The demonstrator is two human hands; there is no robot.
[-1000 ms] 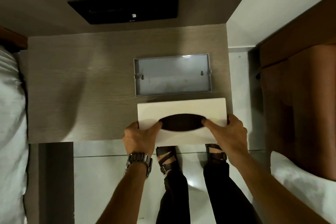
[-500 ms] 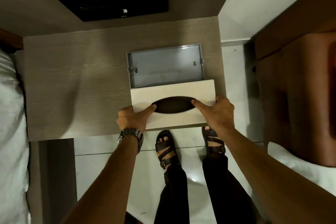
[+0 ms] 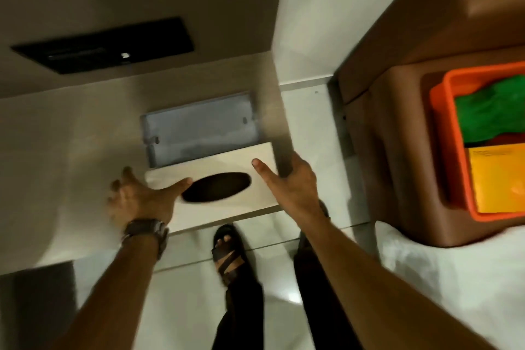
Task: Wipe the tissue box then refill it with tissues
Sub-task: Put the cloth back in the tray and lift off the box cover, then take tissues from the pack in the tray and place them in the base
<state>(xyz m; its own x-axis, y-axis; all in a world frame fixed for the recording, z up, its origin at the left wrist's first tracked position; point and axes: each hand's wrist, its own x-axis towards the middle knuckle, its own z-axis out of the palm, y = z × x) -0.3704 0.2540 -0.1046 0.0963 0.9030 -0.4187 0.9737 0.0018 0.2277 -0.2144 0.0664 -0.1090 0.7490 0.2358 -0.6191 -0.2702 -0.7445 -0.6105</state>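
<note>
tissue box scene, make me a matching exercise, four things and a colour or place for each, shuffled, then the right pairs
Things:
1. tissue box cover
2. grey base tray
3. orange bin
4. wristwatch

Descriptions:
A. on the brown stool at the right
B. pale wood look, with a dark oval slot
C. on the left arm
D. lies open and empty on the desk, beyond the cover

Pairs: 1-B, 2-D, 3-A, 4-C
</note>
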